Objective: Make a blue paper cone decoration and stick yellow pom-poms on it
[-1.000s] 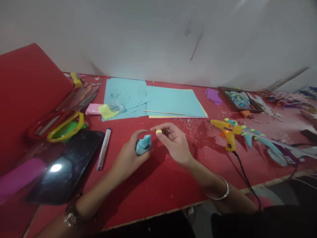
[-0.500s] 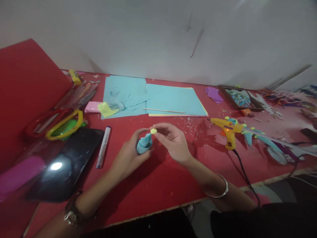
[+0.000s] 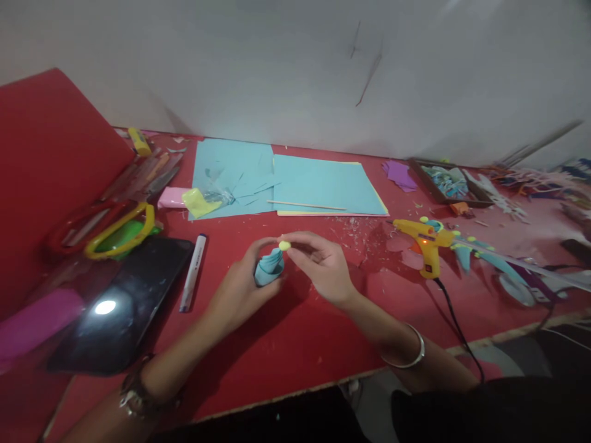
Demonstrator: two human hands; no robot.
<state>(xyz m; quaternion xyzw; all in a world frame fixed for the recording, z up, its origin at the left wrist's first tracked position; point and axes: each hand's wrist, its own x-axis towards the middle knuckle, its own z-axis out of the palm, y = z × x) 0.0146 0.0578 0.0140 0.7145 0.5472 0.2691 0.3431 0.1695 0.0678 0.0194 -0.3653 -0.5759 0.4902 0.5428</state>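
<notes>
My left hand [image 3: 244, 283] is closed around a rolled piece of light blue paper [image 3: 268, 269], whose layered tip points up. Between the thumb and fingers of my right hand [image 3: 325, 264] is a small round yellow piece [image 3: 285, 245], right at the tip of the blue paper; whether it is stuck there I cannot tell. My left index finger reaches up close to the yellow piece. Both hands are above the red table [image 3: 295, 344]. To the right lies a yellow glue gun [image 3: 425, 243] with its orange light lit.
Blue paper sheets [image 3: 323, 181] lie at the back with a thin wooden stick [image 3: 307, 205] on them. At left are a marker [image 3: 192, 271], a black phone [image 3: 129, 307] and yellow-handled scissors [image 3: 148, 224]. A brown tray [image 3: 427, 184] of scraps sits at the back right.
The yellow piece has shifted very slightly left and now shows a more uneven outline at the blue tip. Both hands keep almost the same place and grip.
</notes>
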